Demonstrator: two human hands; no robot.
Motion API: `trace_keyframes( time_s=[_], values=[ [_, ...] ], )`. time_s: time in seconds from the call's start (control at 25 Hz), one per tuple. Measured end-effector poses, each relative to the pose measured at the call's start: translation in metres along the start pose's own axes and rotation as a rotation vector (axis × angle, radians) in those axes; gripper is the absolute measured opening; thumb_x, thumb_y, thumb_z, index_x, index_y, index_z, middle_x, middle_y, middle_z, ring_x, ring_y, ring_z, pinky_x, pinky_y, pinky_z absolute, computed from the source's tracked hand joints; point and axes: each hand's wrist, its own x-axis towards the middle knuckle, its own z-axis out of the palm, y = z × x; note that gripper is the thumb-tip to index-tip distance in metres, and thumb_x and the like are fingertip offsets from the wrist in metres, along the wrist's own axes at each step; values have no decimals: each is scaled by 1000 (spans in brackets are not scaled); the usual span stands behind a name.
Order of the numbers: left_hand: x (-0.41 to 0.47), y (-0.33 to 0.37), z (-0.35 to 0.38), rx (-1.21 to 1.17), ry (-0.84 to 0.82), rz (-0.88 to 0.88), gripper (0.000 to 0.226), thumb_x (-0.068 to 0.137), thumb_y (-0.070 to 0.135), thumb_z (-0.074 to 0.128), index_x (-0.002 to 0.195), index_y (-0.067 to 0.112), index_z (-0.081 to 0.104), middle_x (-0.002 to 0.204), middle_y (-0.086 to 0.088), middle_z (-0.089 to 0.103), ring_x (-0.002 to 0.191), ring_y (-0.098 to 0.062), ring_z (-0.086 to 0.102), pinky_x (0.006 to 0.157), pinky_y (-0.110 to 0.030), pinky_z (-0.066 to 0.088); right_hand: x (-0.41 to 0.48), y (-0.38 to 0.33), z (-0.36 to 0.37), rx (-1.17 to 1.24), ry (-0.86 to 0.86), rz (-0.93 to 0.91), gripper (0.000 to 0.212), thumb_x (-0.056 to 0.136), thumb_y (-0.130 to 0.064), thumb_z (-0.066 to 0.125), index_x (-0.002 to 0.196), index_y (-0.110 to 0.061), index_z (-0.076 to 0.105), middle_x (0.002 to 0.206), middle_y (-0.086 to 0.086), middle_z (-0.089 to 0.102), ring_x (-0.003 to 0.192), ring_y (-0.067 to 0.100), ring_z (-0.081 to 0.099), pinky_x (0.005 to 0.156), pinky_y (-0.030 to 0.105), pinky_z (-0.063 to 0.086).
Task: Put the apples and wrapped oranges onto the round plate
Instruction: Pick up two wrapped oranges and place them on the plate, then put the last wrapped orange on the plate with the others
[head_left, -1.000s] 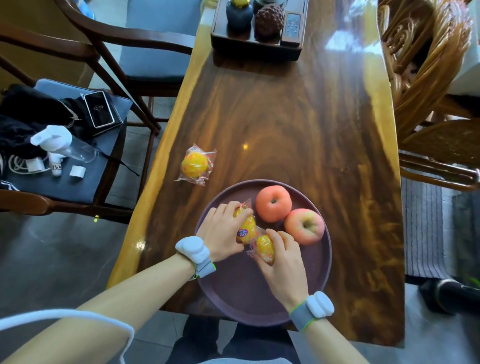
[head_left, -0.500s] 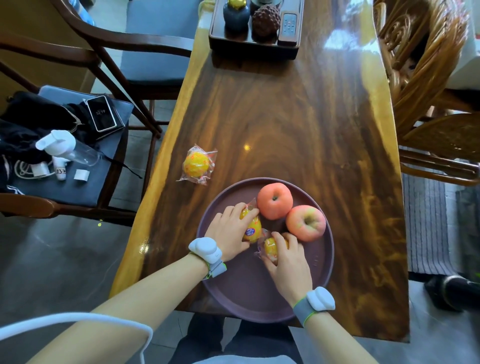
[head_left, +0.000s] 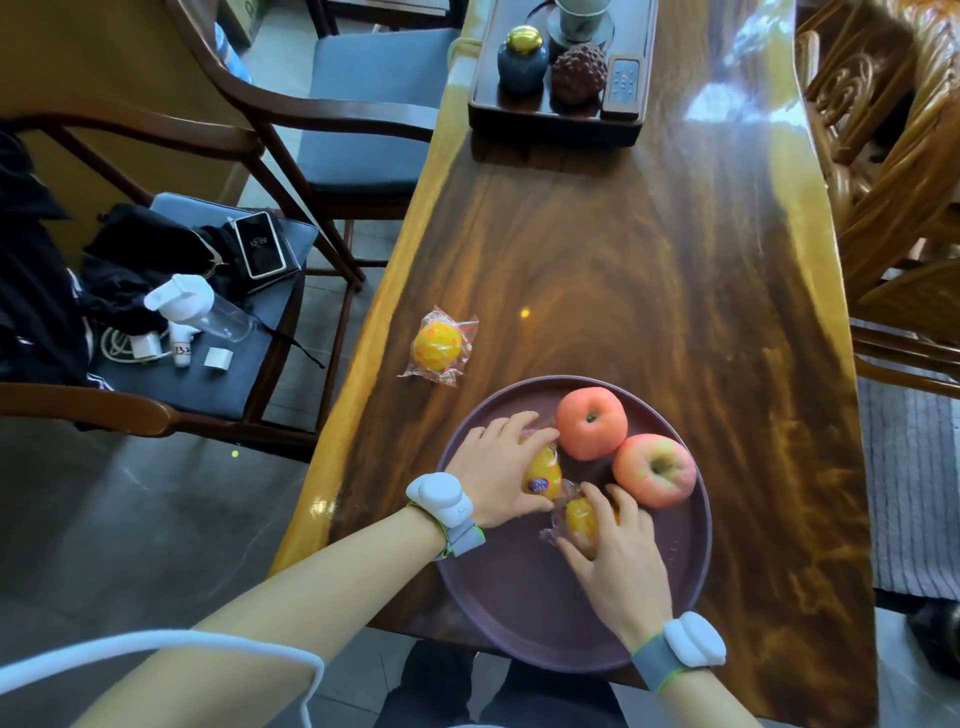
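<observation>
A round purple plate (head_left: 530, 618) sits at the near edge of the wooden table. Two red apples rest on its far side, one (head_left: 591, 423) behind the other (head_left: 653, 470). My left hand (head_left: 491, 470) is closed over a wrapped orange (head_left: 543, 474) with a blue sticker, on the plate beside the apples. My right hand (head_left: 610, 551) grips a second wrapped orange (head_left: 577, 517) just in front of it, also on the plate. A third wrapped orange (head_left: 437, 347) lies on the table, left of the plate.
A dark tray (head_left: 550, 122) with a jar, a brown ornament and a remote stands at the table's far end. Wooden chairs flank both sides; the left chair seat (head_left: 249, 332) holds a phone, bottle and clothing. The table's left edge (head_left: 358, 395) runs close to the loose orange.
Both hands have settled their wrapped oranges lower onto the plate, closer to the apples. The camera view has shifted slightly; the loose orange has stayed put.
</observation>
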Motion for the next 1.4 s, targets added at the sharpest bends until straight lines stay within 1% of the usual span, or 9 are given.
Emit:
trace_keyframes(
  time_s=[0.12, 0.24, 0.4, 0.52, 0.64, 0.84, 1.08, 1.24, 1.4],
  values=[
    [7, -20, -21, -35, 215, -25, 75, 75, 55, 75, 138, 22, 50, 147, -6, 47, 130, -30, 48, 100, -47, 44, -5, 0, -6, -20, 15, -20, 73, 77, -49, 78, 141, -32, 46, 149, 6, 44, 118, 33, 53, 74, 47, 59],
    [22, -60, -45, 31, 384, -215, 74, 71, 50, 79, 135, 23, 51, 145, -8, 48, 130, -31, 45, 99, -48, 42, -7, 1, -13, -40, 28, -20, 74, 76, -48, 79, 141, -31, 48, 150, 5, 45, 118, 33, 57, 73, 48, 60],
    [41, -104, -59, 92, 287, -472, 84, 69, 52, 82, 141, 31, 42, 156, -9, 32, 136, -35, 36, 104, -52, 37, -7, 4, -21, -40, 54, -27, 74, 77, -47, 80, 141, -29, 47, 149, 5, 49, 114, 32, 62, 73, 46, 62],
    [51, -115, -57, 5, 117, -560, 90, 67, 53, 83, 142, 40, 35, 156, -8, 30, 127, -40, 47, 100, -52, 40, -8, 6, -25, -37, 58, -30, 74, 77, -48, 79, 141, -27, 49, 149, 6, 51, 113, 31, 64, 75, 45, 63],
    [56, -113, -50, -100, 89, -532, 81, 71, 42, 81, 139, 38, 36, 134, -9, 53, 107, -42, 61, 87, -46, 48, -8, 4, -26, -39, 55, -25, 73, 78, -49, 78, 141, -26, 50, 148, 6, 52, 112, 30, 65, 77, 44, 62],
    [54, -110, -49, -91, 162, -513, 69, 75, 31, 77, 135, 34, 42, 116, -9, 56, 96, -38, 62, 68, -36, 43, -10, 3, -27, -42, 50, -12, 74, 79, -51, 77, 142, -27, 47, 150, 4, 49, 114, 29, 63, 76, 44, 62],
    [14, -83, -60, -167, 267, -378, 65, 75, 44, 74, 133, 36, 43, 110, -5, 58, 90, -36, 64, 66, -37, 49, -10, -1, -28, -56, 51, 0, 74, 81, -51, 74, 144, -27, 44, 152, 4, 45, 114, 32, 62, 78, 47, 61],
    [-30, -54, -54, -281, 245, -371, 72, 67, 55, 77, 129, 41, 43, 105, -1, 57, 92, -40, 65, 73, -46, 55, -12, -4, -29, -55, 63, 18, 74, 81, -50, 74, 144, -27, 44, 153, 6, 44, 112, 34, 62, 78, 48, 61],
    [-78, -24, -25, -273, 211, -308, 73, 67, 61, 76, 128, 39, 43, 105, 2, 58, 91, -34, 67, 72, -43, 56, -18, -3, -27, -52, 70, 35, 73, 82, -52, 72, 144, -27, 44, 154, 7, 42, 113, 36, 60, 79, 50, 60]
  ],
)
